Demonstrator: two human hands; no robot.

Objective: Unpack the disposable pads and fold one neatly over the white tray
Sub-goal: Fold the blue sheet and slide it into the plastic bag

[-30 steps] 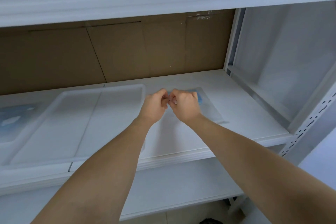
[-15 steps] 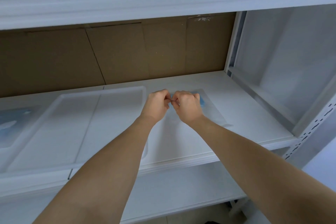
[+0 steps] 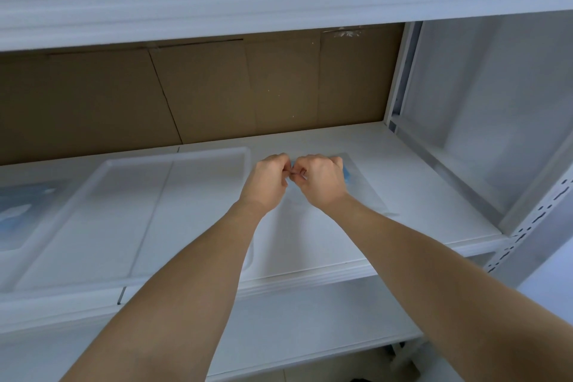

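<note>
A clear plastic pack of pads (image 3: 367, 187) lies flat on the white shelf, with a bit of blue showing at its far end beside my right hand. My left hand (image 3: 266, 181) and my right hand (image 3: 321, 178) meet at the pack's far edge, knuckle to knuckle, each pinching the plastic there between thumb and fingers. The white tray (image 3: 245, 153) lies to the left of the hands, shallow and wide; my left forearm crosses its right front corner. The pads inside the pack are mostly hidden by my hands.
Another clear pack with blue contents (image 3: 21, 211) lies at the far left of the shelf (image 3: 434, 195). Brown cardboard (image 3: 217, 96) lines the back. A white shelf board hangs close overhead, an upright post (image 3: 527, 232) stands at the right, and a lower shelf sits below.
My hands stay pinched together on the pack's far edge and barely move. The view has shifted slightly.
</note>
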